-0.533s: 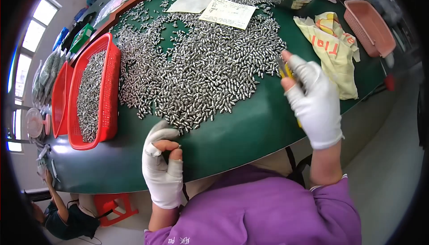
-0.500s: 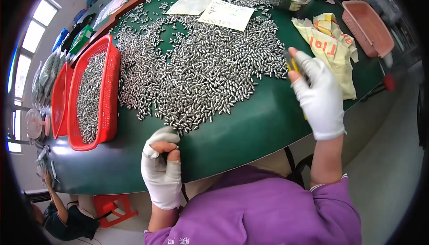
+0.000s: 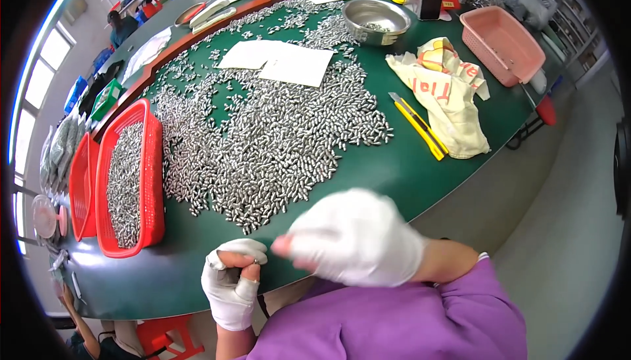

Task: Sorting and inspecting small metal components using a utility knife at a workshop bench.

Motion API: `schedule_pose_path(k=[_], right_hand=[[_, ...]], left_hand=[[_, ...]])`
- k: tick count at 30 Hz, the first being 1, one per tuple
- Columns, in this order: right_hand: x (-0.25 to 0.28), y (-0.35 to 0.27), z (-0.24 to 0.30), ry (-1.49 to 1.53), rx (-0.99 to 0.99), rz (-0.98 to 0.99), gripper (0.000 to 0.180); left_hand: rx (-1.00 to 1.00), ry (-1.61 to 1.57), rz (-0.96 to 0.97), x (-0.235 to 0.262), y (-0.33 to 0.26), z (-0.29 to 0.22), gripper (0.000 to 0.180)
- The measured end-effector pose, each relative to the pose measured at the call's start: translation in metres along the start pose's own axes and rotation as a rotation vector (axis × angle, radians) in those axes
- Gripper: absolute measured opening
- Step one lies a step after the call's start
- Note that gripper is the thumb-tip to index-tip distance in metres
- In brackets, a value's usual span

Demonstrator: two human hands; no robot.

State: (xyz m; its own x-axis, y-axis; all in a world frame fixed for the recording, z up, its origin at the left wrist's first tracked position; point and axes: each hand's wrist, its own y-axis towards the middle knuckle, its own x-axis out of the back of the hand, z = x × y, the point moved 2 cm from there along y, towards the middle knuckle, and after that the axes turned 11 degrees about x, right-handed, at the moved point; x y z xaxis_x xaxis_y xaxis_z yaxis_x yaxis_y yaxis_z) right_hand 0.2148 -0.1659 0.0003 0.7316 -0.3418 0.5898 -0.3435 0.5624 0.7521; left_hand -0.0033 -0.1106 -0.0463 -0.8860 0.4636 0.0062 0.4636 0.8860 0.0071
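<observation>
My left hand [image 3: 229, 289], in a white fingertip-less glove, pinches a small silvery metal piece [image 3: 256, 261] between thumb and forefinger at the table's near edge. Close beside it on the right is my right hand [image 3: 360, 238], gloved the same way; motion smears its fingers, so what they hold, if anything, does not show. Beyond both hands spreads a wide heap of small metal parts [image 3: 282, 143] on the green table [image 3: 355, 176]. A yellow utility knife [image 3: 420, 129] lies to the right of the heap, its blade pointing away from me.
At the left, a red basket [image 3: 154, 182] holds more parts, beside another red basket [image 3: 82, 189]. White papers [image 3: 296, 67] lie on the heap. A steel bowl [image 3: 374, 15], a printed cloth bag [image 3: 453, 123] and a pink basket [image 3: 503, 38] sit far right. A co-worker's arm [image 3: 77, 314] shows lower left.
My right hand has let go of the utility knife, which now lies on the table, and has swung down and left toward my left hand. The left hand keeps its pinch.
</observation>
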Motion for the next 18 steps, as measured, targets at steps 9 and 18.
schedule_pose_path(k=[9, 18], right_hand=[[-0.032, 0.004, 0.012, 0.122, -0.047, -0.212, 0.023], [-0.030, 0.013, -0.001, 0.053, -0.057, -0.218, 0.018]], left_hand=[[0.198, -0.484, 0.084, -0.030, 0.001, -0.006, 0.033], [0.417, -0.779, 0.210, -0.021, 0.017, -0.014, 0.015]])
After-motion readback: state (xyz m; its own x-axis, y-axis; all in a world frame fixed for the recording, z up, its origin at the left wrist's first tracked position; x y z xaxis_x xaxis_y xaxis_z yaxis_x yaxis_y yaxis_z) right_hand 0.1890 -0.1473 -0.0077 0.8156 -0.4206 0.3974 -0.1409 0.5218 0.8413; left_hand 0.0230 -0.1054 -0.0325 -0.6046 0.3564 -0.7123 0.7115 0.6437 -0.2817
